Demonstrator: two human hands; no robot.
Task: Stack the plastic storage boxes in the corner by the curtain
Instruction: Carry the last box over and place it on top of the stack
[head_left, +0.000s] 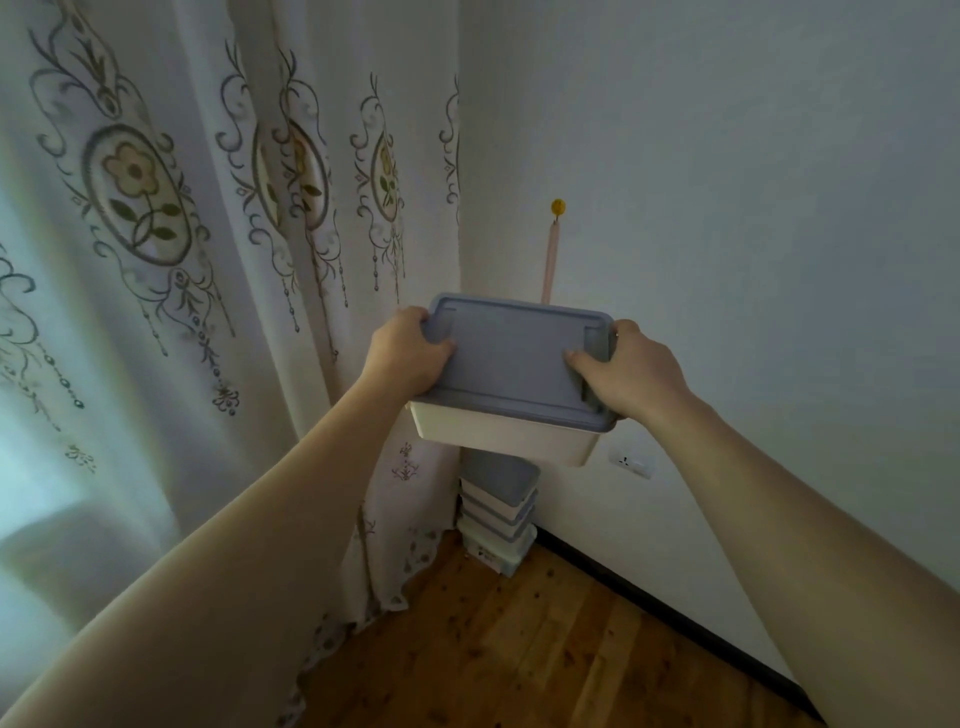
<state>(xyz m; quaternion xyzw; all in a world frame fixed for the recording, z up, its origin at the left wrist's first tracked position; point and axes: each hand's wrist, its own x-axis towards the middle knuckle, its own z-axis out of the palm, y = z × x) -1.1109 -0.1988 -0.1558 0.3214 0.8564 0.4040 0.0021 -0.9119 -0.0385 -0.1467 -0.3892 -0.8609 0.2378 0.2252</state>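
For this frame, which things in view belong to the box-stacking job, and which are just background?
Part of the job:
- white plastic storage box with blue-grey lid, held in the grip of the left hand and right hand
- stack of matching lidded boxes in the corner
- white patterned curtain marking the spot

Just there:
- yellow wall hook with pink strip
- white wall socket
- wooden floor

A yellow hook (558, 207) with a pink strip (548, 262) hanging from it sits on the wall above the hands. A white wall socket (632, 462) lies just below the right hand. Wooden floor (519, 649) spreads below both.
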